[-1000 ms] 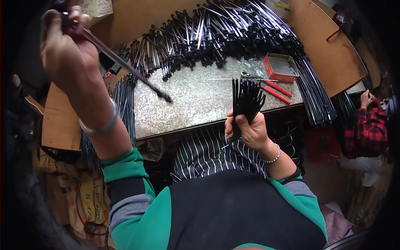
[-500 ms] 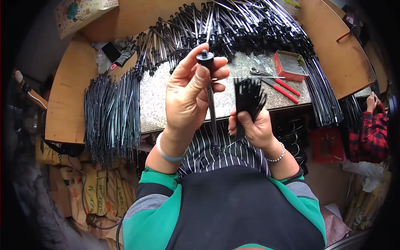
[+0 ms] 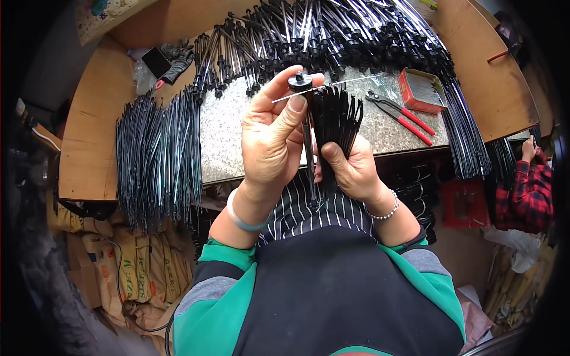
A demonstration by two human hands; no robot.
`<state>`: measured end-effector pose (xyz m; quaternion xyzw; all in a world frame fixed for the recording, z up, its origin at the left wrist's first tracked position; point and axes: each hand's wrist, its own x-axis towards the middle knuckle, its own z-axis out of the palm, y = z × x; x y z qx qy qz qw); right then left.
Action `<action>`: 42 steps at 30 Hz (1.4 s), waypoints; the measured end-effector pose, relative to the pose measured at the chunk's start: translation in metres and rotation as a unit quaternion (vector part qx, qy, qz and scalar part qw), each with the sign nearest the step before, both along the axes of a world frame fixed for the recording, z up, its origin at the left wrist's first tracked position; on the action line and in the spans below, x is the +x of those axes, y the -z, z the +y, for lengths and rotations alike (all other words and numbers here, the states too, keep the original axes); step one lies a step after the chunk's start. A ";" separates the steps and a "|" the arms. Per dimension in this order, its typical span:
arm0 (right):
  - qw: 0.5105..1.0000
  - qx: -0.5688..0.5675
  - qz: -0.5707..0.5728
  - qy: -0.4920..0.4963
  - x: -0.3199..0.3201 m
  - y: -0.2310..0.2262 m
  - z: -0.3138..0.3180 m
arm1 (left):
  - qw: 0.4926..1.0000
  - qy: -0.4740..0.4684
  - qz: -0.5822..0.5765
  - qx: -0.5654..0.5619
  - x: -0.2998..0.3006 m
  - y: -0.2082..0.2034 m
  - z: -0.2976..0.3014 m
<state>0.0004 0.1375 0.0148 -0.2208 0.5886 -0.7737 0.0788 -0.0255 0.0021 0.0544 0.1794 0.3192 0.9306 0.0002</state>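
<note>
My left hand (image 3: 267,142) holds an umbrella shaft upright between thumb and fingers, just below its black round cap (image 3: 300,83). The shaft runs down toward my striped apron. Beside it, my right hand (image 3: 358,173) grips a fanned bundle of thin black umbrella ribs (image 3: 335,118), thumb across the front. A thin straight wire (image 3: 363,78) crosses at the ribs' upper ends and slants past the shaft just under the cap. Whether the rib ends touch the cap is hidden by my left thumb and the wire.
Shafts with black fittings (image 3: 309,41) are heaped along the bench's back. Black ribs (image 3: 160,154) hang over its left edge, more at right. Red-handled pliers (image 3: 412,124) lie beside a red box (image 3: 424,99). A phone (image 3: 156,62) and gloves (image 3: 178,65) sit back left. Another person's checked sleeve (image 3: 525,193) shows far right.
My right hand has brought the rib bundle left, up against the shaft. The wire has shifted left with it and now tilts across below the cap. My left hand has moved slightly right.
</note>
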 end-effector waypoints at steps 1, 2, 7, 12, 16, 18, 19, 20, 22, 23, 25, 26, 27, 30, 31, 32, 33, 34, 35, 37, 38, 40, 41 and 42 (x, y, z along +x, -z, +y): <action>1.000 0.000 -0.002 0.000 0.000 -0.001 -0.002 | 1.000 -0.007 -0.002 0.000 0.000 0.002 -0.001; 1.000 -0.009 -0.005 0.008 0.000 -0.002 -0.004 | 1.000 -0.015 -0.004 -0.001 0.001 0.003 -0.002; 1.000 -0.001 -0.009 0.024 -0.003 0.003 -0.007 | 0.998 -0.051 -0.021 0.014 0.005 0.004 0.004; 0.998 0.020 -0.002 0.055 -0.001 0.004 -0.009 | 0.996 -0.084 -0.027 0.011 0.004 0.008 0.008; 0.984 0.120 0.088 0.097 -0.003 0.015 -0.004 | 0.996 -0.091 -0.019 -0.003 0.005 0.014 0.014; 0.954 0.140 0.206 0.166 -0.007 0.018 -0.008 | 0.994 -0.097 -0.009 -0.048 0.006 0.016 0.018; 0.957 0.115 0.197 0.178 -0.006 0.018 -0.010 | 0.992 -0.103 -0.003 -0.074 0.007 0.014 0.019; 0.959 0.091 0.188 0.189 -0.005 0.018 -0.011 | 0.992 -0.100 -0.004 -0.074 0.008 0.014 0.020; 0.963 0.065 0.171 0.197 -0.004 0.019 -0.009 | 0.989 -0.113 0.015 -0.092 0.009 0.015 0.023; 0.963 0.066 0.170 0.199 -0.004 0.020 -0.009 | 0.987 -0.119 0.025 -0.101 0.010 0.015 0.024; 0.967 0.063 0.162 0.187 -0.003 0.023 -0.008 | 0.988 -0.116 0.018 -0.104 0.011 0.015 0.025; 0.969 0.062 0.158 0.181 -0.003 0.024 -0.008 | 0.988 -0.115 0.012 -0.105 0.012 0.015 0.026; 0.969 0.062 0.157 0.182 -0.003 0.025 -0.008 | 0.988 -0.114 0.005 -0.107 0.013 0.014 0.026; 0.971 0.061 0.155 0.171 -0.004 0.024 -0.010 | 0.994 -0.087 -0.020 -0.063 0.013 0.010 0.027; 0.971 0.061 0.154 0.171 -0.004 0.024 -0.010 | 0.996 -0.074 -0.033 -0.040 0.013 0.008 0.027; 0.975 0.068 0.144 0.158 -0.004 0.023 -0.010 | 0.996 -0.074 -0.033 -0.040 0.014 0.006 0.028; 0.978 0.075 0.133 0.145 -0.004 0.023 -0.011 | 0.995 -0.082 -0.057 -0.024 0.015 0.003 0.029; 0.980 0.082 0.122 0.134 -0.005 0.023 -0.011 | 0.993 -0.089 -0.080 -0.007 0.016 0.001 0.030; 0.980 0.082 0.122 0.135 -0.006 0.024 -0.013 | 0.990 -0.096 -0.103 0.009 0.016 0.000 0.030; 0.974 0.062 0.154 0.153 -0.007 0.027 -0.019 | 0.994 -0.063 -0.085 -0.018 0.009 0.010 0.015; 0.970 0.053 0.171 0.162 -0.007 0.028 -0.022 | 0.996 -0.029 -0.065 -0.045 0.002 0.017 0.005; 0.959 0.080 0.190 0.195 -0.008 0.027 -0.026 | 0.993 -0.028 -0.051 -0.098 -0.005 0.021 -0.002; 0.945 0.108 0.208 0.228 -0.009 0.027 -0.028 | 0.993 -0.027 -0.052 -0.099 -0.003 0.023 -0.002; 0.929 0.135 0.227 0.260 -0.009 0.027 -0.029 | 0.992 -0.090 -0.026 -0.079 -0.001 0.025 -0.001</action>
